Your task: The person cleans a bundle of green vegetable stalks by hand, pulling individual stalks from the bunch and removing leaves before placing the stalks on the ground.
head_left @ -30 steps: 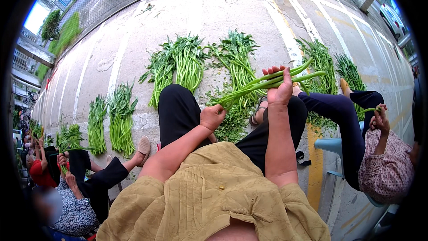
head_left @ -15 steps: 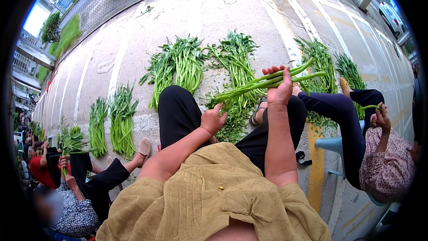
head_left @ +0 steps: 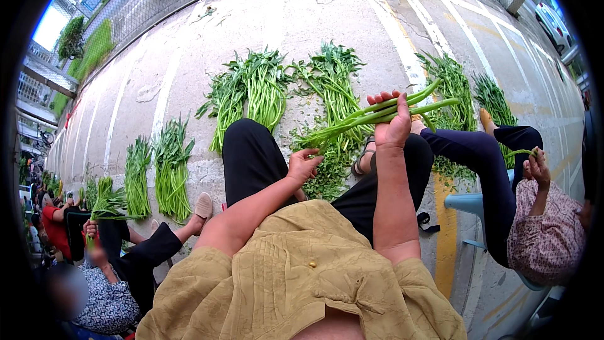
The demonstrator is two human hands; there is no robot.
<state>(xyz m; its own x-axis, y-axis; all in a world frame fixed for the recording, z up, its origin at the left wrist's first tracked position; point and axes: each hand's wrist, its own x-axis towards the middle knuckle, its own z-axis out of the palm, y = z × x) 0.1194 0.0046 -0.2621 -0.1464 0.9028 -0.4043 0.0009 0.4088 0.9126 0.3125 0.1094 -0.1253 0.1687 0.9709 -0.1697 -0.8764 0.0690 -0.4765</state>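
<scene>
A small bunch of water spinach stems (head_left: pixel 352 123) lies across my right hand (head_left: pixel 393 127), whose fingers are closed round it. The thick cut ends point up to the right, and the thinner tips slope down to the left. My left hand (head_left: pixel 304 165) is just below those tips, its fingers drawn together in a pinch. Whatever is between them is too small to make out. Beyond my knees lie a leafy pile of water spinach (head_left: pixel 267 91) and a second pile (head_left: pixel 336 85). Loose plucked leaves (head_left: pixel 327 179) cover the ground between my legs.
On the left, a seated person (head_left: pixel 107 296) holds a green bunch (head_left: pixel 108 201) beside two upright-laid bundles (head_left: pixel 171 173). At the right, another person (head_left: pixel 544 226) sits on a blue stool (head_left: pixel 465 203), with further bundles (head_left: pixel 450 88) ahead. A wire fence (head_left: pixel 145 12) runs behind.
My left hand has shifted slightly right and up, its fingers closing into a pinch near the stem tips. My right hand barely moved. The bunch held by the person at left tilted.
</scene>
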